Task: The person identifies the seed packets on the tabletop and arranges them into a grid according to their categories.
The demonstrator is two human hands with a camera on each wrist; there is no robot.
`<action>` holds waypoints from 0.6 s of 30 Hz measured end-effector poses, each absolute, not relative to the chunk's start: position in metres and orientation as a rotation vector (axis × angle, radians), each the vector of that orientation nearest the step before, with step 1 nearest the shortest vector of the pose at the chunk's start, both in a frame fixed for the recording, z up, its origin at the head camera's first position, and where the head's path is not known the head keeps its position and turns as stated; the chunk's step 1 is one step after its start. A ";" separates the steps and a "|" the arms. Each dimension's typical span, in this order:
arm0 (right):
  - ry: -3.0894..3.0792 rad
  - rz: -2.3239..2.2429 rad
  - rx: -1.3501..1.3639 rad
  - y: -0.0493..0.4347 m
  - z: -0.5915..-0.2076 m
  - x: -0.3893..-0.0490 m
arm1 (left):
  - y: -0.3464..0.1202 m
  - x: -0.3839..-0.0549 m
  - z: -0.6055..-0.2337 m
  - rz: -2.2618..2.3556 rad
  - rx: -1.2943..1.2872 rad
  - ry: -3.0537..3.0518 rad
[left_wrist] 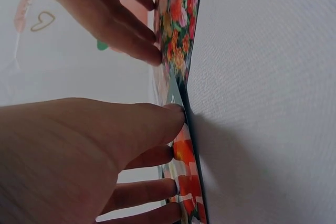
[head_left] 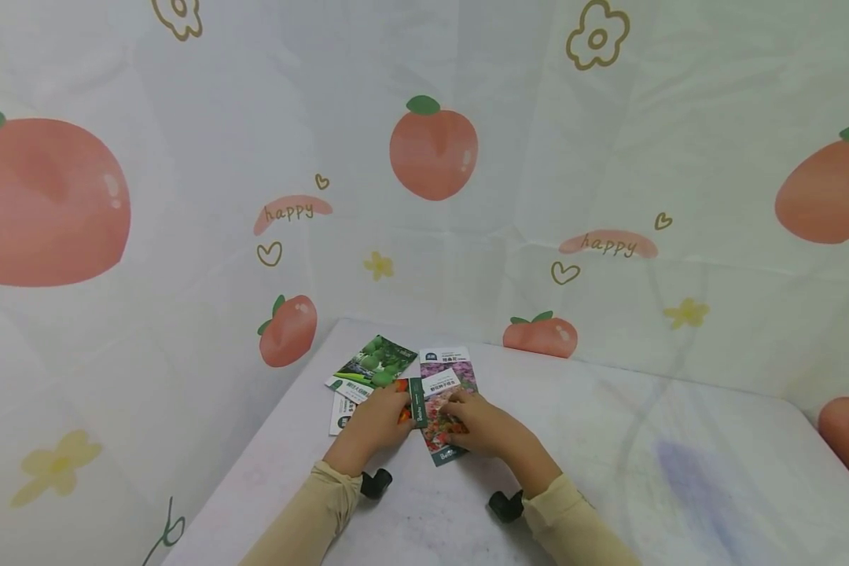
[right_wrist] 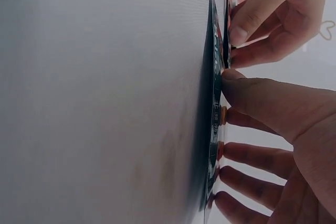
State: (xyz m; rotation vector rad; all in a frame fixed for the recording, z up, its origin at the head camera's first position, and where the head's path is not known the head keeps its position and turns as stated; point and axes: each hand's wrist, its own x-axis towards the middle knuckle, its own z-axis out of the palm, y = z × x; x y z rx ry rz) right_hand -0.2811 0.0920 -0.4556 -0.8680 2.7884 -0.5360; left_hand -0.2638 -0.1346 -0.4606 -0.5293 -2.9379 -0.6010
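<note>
My left hand (head_left: 376, 417) rests its fingertips and thumb on a seed packet (head_left: 417, 402) with red-orange pictures and a dark green end. To its right, the spread fingers and thumb of my right hand (head_left: 488, 424) touch the face of a pink and red flower seed packet (head_left: 435, 428). The left packet's green corner laps over the flower packet (left_wrist: 181, 19) in the left wrist view. Behind them lie a purple flower packet (head_left: 446, 356) and a packet with round green fruit (head_left: 378, 360). Part of another white packet (head_left: 338, 415) shows under the left group.
A white cloth-covered table (head_left: 580, 440) carries the packets, close to its far left corner. A white curtain (head_left: 481, 259) printed with peaches hangs behind and to the left. Each wrist wears a small black device, the left one (head_left: 377, 483) and the right one (head_left: 505, 506).
</note>
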 end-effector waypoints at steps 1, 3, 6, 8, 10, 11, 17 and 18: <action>2.792 -0.532 -0.872 0.093 -0.456 -0.280 | -0.135 -0.264 -0.461 -0.600 -0.532 -2.937; 2.795 -0.527 -0.877 0.095 -0.456 -0.279 | -0.135 -0.264 -0.461 -0.594 -0.542 -2.929; 2.800 -0.526 -0.878 0.099 -0.456 -0.275 | -0.135 -0.265 -0.461 -0.576 -0.565 -2.905; 2.801 -0.522 -0.873 0.101 -0.455 -0.273 | -0.135 -0.264 -0.461 -0.568 -0.568 -2.901; 2.800 -0.519 -0.878 0.103 -0.454 -0.271 | -0.135 -0.264 -0.462 -0.568 -0.564 -2.905; 2.801 -0.515 -0.883 0.104 -0.453 -0.270 | -0.135 -0.264 -0.462 -0.574 -0.559 -2.911; 2.800 -0.493 -0.925 0.110 -0.453 -0.265 | -0.134 -0.265 -0.461 -0.575 -0.552 -2.919; 2.797 -0.492 -0.931 0.112 -0.453 -0.264 | -0.134 -0.264 -0.462 -0.576 -0.553 -2.916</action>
